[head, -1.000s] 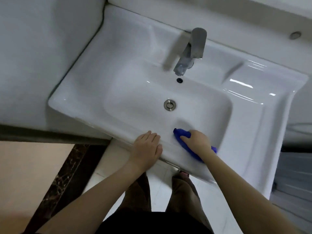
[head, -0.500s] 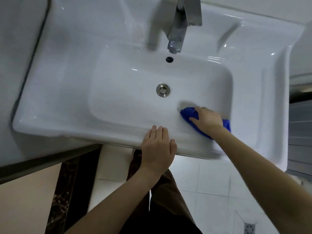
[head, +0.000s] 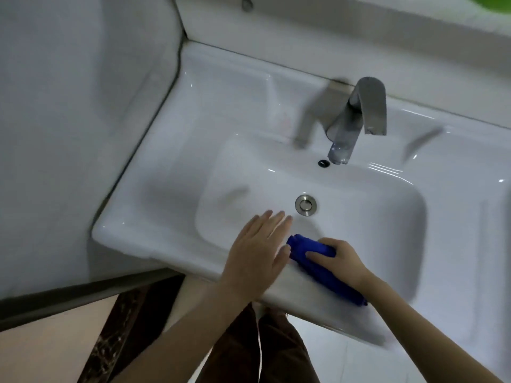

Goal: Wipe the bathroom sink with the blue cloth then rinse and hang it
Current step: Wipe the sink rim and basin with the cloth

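Right grip (head: 341, 262): closed around the bunched blue cloth (head: 318, 265), soft and rolled long, pressed on the sink's near rim.
Left grip (head: 260, 244): open, fingers spread flat over that rim.
Sink (head: 171, 194): glossy white ceramic, rectangular basin.
Drain (head: 306, 205): round, brushed metal.
Faucet (head: 356, 120): angular, matte metal.

Pale grey glossy wall (head: 69, 106) at nine o'clock; white ledge (head: 331, 37) at twelve; light tiled floor (head: 359, 363) at five, dark marbled stone strip (head: 121, 327) at seven.
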The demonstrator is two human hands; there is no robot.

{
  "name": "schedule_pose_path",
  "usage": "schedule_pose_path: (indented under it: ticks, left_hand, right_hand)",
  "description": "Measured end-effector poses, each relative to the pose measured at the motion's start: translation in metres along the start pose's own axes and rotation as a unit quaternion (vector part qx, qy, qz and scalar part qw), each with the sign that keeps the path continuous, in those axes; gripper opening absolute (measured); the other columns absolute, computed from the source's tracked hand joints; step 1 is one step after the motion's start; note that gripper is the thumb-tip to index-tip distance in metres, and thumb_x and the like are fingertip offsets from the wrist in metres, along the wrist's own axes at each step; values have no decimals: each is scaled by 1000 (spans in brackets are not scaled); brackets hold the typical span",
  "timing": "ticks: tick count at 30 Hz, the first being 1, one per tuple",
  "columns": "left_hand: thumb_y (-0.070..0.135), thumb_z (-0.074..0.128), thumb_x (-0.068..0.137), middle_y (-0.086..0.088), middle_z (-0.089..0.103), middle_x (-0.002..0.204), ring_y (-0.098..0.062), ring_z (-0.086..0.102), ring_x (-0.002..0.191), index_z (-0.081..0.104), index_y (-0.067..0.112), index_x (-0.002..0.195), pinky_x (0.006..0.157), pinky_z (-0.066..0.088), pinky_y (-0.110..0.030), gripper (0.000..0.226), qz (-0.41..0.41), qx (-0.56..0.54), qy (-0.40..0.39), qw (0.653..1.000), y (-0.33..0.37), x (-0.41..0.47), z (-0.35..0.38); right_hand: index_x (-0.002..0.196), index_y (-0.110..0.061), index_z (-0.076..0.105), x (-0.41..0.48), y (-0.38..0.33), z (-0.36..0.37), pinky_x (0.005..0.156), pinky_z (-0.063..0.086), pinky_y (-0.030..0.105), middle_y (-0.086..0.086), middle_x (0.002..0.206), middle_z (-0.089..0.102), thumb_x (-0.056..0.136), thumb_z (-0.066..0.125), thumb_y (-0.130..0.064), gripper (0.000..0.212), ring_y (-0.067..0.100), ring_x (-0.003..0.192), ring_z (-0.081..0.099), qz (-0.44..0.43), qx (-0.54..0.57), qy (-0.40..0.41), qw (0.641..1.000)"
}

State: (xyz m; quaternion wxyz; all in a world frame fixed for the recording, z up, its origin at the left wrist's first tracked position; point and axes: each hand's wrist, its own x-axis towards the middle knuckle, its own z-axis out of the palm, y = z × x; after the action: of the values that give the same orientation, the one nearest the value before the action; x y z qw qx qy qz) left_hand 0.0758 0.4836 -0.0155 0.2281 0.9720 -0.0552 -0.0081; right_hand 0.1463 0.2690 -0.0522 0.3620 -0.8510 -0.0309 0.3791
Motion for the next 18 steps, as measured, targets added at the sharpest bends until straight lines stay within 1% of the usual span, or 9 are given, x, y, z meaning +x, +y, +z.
schedule_pose_path:
  ticks: [1, 3, 5, 8, 10, 12, 14, 16, 18]
  left_hand:
    - [33, 41, 96, -1, 45, 151, -21, 36, 143, 42, 18, 146, 120, 23, -35, 52, -1, 8, 13, 1000, -20, 14, -13]
    - [35, 39, 96, -1, 39, 155, -22, 31, 145, 38, 19, 149, 121, 19, -39, 55, -20, 32, 33, 999, -65, 39, -31]
    - [40, 36, 96, -2, 36, 157, -24, 28, 147, 36, 19, 150, 121, 19, -42, 57, -49, 58, 34, 997, -111, 63, -41]
    - [41, 33, 95, -7, 39, 154, -28, 33, 144, 41, 14, 146, 119, 22, -46, 58, -81, 109, 25, 990, -168, 89, -44]
    - [38, 32, 95, -9, 43, 152, -30, 37, 142, 44, 11, 144, 118, 23, -47, 58, -80, 137, 10, 987, -191, 96, -40]
    - [37, 30, 96, -9, 40, 153, -30, 36, 143, 40, 11, 146, 118, 22, -44, 58, -68, 145, -2, 987, -204, 93, -33]
    - [38, 30, 97, -7, 37, 155, -28, 32, 144, 36, 11, 149, 118, 21, -44, 59, -60, 150, -6, 987, -210, 90, -28]
    - [39, 31, 96, -6, 35, 156, -26, 29, 146, 34, 12, 150, 119, 20, -43, 60, -62, 145, -7, 988, -212, 91, -28]
    - [39, 33, 95, -5, 34, 157, -25, 28, 146, 33, 13, 150, 119, 19, -42, 61, -61, 139, -7, 988, -213, 92, -27]
  right_hand:
    - [84, -20, 68, 1, -8, -1, 65, 50, 29, 1, 72, 68, 88, 69, -37, 17, 12, 63, 61, -4, 55, 30, 998]
    - [83, -12, 65, 8, -28, -4, 56, 45, 19, 6, 70, 64, 89, 69, -30, 19, 8, 56, 54, -22, 156, 115, 981]
    - [81, -12, 62, 22, -52, -3, 53, 43, 16, 0, 66, 60, 90, 68, -27, 18, 7, 54, 51, -44, 205, 199, 957]
    - [85, -17, 62, 58, -89, -1, 56, 45, 19, -10, 68, 60, 90, 68, -27, 12, 6, 57, 53, -68, 259, 288, 920]
    - [89, -21, 63, 86, -114, -1, 60, 46, 17, -14, 74, 62, 89, 68, -29, 9, 3, 63, 57, -92, 273, 326, 900]
    - [94, -29, 62, 112, -136, 0, 68, 49, 21, -13, 86, 64, 88, 66, -37, 11, 5, 75, 61, -105, 250, 360, 893]
    - [98, -32, 59, 137, -155, -4, 73, 49, 27, -11, 96, 62, 88, 62, -44, 16, 10, 84, 61, -84, 193, 419, 883]
    - [102, -23, 58, 165, -162, -17, 72, 47, 31, -4, 101, 62, 90, 58, -42, 23, 19, 86, 61, -47, 85, 498, 862]
    - [105, -12, 58, 190, -160, -33, 70, 44, 34, 6, 109, 61, 94, 54, -39, 30, 30, 89, 62, 33, -17, 527, 849]
